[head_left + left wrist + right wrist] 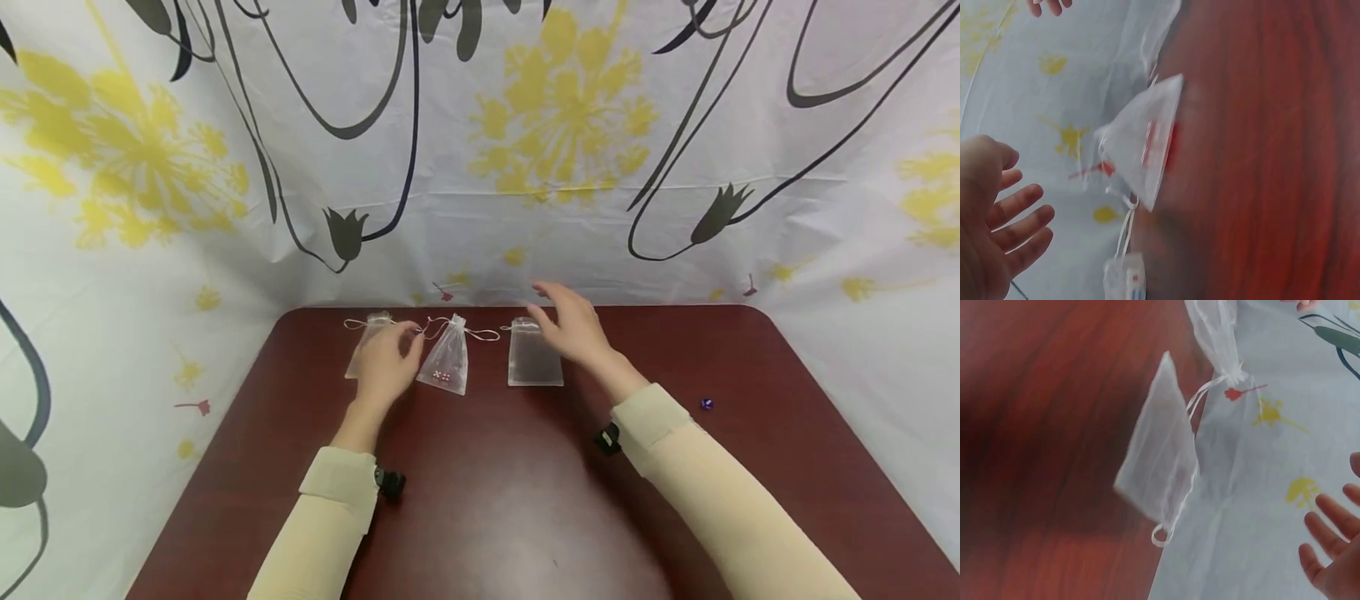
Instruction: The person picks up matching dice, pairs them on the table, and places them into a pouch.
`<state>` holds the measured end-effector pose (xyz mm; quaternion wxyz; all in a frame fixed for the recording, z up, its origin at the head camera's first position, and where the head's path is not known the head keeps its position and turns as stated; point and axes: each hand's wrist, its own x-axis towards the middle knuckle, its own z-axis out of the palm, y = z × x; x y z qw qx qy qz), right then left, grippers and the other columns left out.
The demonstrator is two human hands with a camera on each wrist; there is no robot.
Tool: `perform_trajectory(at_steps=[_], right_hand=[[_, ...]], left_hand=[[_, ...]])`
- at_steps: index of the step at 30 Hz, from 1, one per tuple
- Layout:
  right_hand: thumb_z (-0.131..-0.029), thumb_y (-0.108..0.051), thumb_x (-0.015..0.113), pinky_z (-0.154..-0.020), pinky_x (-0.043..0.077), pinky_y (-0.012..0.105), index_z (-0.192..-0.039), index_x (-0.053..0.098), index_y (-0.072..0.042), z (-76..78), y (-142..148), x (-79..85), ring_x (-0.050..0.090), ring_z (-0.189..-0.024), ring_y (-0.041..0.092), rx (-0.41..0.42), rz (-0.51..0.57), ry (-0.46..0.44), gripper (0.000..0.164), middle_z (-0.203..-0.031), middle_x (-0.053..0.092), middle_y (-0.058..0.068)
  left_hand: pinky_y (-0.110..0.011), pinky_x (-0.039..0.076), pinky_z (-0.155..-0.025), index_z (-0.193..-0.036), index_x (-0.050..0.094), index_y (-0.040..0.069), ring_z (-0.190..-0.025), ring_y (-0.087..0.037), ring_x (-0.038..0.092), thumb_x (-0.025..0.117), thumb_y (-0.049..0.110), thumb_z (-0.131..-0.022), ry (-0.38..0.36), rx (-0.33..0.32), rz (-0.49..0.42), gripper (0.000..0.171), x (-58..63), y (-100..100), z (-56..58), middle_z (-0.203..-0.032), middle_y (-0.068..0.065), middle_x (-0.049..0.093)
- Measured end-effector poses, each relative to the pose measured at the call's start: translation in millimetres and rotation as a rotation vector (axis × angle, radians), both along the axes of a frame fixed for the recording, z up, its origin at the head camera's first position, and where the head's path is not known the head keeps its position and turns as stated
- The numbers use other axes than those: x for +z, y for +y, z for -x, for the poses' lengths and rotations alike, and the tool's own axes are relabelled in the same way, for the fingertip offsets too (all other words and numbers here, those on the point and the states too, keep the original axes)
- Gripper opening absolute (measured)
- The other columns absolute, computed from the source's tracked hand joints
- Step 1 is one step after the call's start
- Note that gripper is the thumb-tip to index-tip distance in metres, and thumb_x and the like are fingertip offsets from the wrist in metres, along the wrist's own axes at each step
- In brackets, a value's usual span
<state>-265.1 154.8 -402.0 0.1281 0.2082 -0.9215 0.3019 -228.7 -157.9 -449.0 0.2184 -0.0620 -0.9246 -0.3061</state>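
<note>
Three sheer white drawstring bags lie in a row near the table's far edge. My left hand (pixel 386 364) is over the left bag (pixel 358 354), partly covering it; in the left wrist view its fingers are spread and hold nothing. Small white pieces with coloured dots show in that bag (pixel 1125 275). The middle bag (pixel 450 358), cinched at its neck, has red dice (pixel 441 377) with white dots at its bottom. My right hand (pixel 573 329), fingers apart and holding nothing, is beside the upper right of the right bag (pixel 536 362), which lies flat with its cord at the top.
A small blue die (pixel 707 404) lies on the right part of the dark red-brown table (pixel 510 500). A white cloth (pixel 450 150) with yellow and grey plant prints hangs behind the table and along its sides.
</note>
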Motion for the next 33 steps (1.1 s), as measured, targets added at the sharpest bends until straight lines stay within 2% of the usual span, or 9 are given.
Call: perform_trajectory(at_steps=[5, 10, 15, 19, 26, 33], right_hand=[[-0.103, -0.033, 0.058, -0.103, 0.037, 0.062, -0.147, 0.051, -0.009, -20.8, 21.8, -3.2, 0.048, -0.134, 0.038, -0.081, -0.111, 0.027, 0.051, -0.144, 0.055, 0.017], [-0.102, -0.035, 0.059, -0.104, 0.033, 0.063, -0.148, 0.05, -0.009, -37.8, 37.2, -6.5, 0.043, -0.138, 0.039, -0.119, -0.174, 0.055, 0.054, -0.146, 0.052, 0.019], [-0.102, -0.038, 0.058, -0.106, 0.031, 0.064, -0.149, 0.048, -0.008, -51.2, 50.5, -9.1, 0.039, -0.14, 0.039, -0.139, -0.194, 0.058, 0.056, -0.147, 0.051, 0.02], [-0.102, -0.038, 0.058, -0.107, 0.03, 0.065, -0.149, 0.048, -0.007, -60.0, 60.7, -11.4, 0.037, -0.142, 0.04, -0.162, -0.195, 0.057, 0.057, -0.148, 0.05, 0.021], [-0.102, -0.036, 0.058, -0.106, 0.028, 0.067, -0.149, 0.047, -0.005, -70.9, 78.4, -14.0, 0.037, -0.141, 0.043, -0.185, -0.188, 0.036, 0.057, -0.148, 0.048, 0.024], [-0.102, -0.032, 0.06, -0.103, 0.031, 0.068, -0.147, 0.048, -0.004, -80.0, 106.6, -11.6, 0.041, -0.137, 0.043, -0.221, -0.164, 0.068, 0.055, -0.144, 0.051, 0.025]], left_hand=[[-0.05, 0.049, -0.098, -0.126, 0.068, 0.007, -0.114, -0.034, 0.064, 0.065, 0.03, -0.098, -0.031, -0.116, 0.113, 0.036, -1.9, 22.1, -8.2, -0.122, -0.013, 0.068], [-0.054, 0.043, -0.106, -0.137, 0.061, 0.004, -0.13, -0.036, 0.053, 0.063, 0.034, -0.099, -0.036, -0.216, 0.204, 0.048, -5.2, 43.3, -16.9, -0.138, -0.017, 0.058], [-0.055, 0.04, -0.109, -0.14, 0.057, 0.003, -0.137, -0.036, 0.047, 0.062, 0.037, -0.101, -0.025, -0.302, 0.273, 0.052, -6.8, 61.1, -23.8, -0.144, -0.019, 0.053], [-0.054, 0.036, -0.113, -0.142, 0.056, 0.003, -0.139, -0.035, 0.046, 0.06, 0.039, -0.102, -0.033, -0.321, 0.323, 0.054, -7.7, 70.2, -26.6, -0.145, -0.017, 0.053], [-0.055, 0.035, -0.114, -0.144, 0.054, 0.006, -0.139, -0.037, 0.045, 0.06, 0.038, -0.102, -0.057, -0.348, 0.307, 0.053, -10.9, 82.3, -28.2, -0.147, -0.017, 0.051], [-0.054, 0.033, -0.115, -0.144, 0.054, 0.004, -0.141, -0.036, 0.043, 0.061, 0.035, -0.102, -0.103, -0.405, 0.273, 0.053, -16.7, 96.7, -27.1, -0.15, -0.018, 0.048]])
